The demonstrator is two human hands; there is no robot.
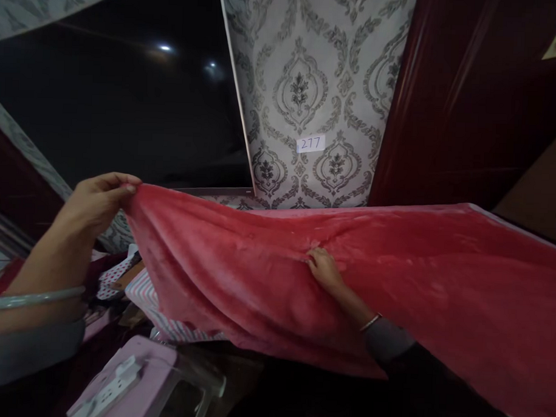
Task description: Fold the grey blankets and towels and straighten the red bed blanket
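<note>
A soft red blanket [239, 262] spreads across the middle and right of the head view. At the left, my left hand [102, 199] pinches one corner of it between thumb and fingers and holds that corner raised. From there the cloth hangs in long slanting folds. Farther right, my right hand [324, 268] has its fingers closed on the blanket's middle, where small creases gather. Under the lifted part, a striped cloth-covered surface [150, 295] shows; the rest of it is hidden by the blanket.
A large black television screen [127, 94] hangs on the patterned wall [301, 63], beside a paper label [310, 143] reading 277. A dark red door [473, 106] stands at right. Below left, a white power strip [110, 391] lies on a pink box [156, 365].
</note>
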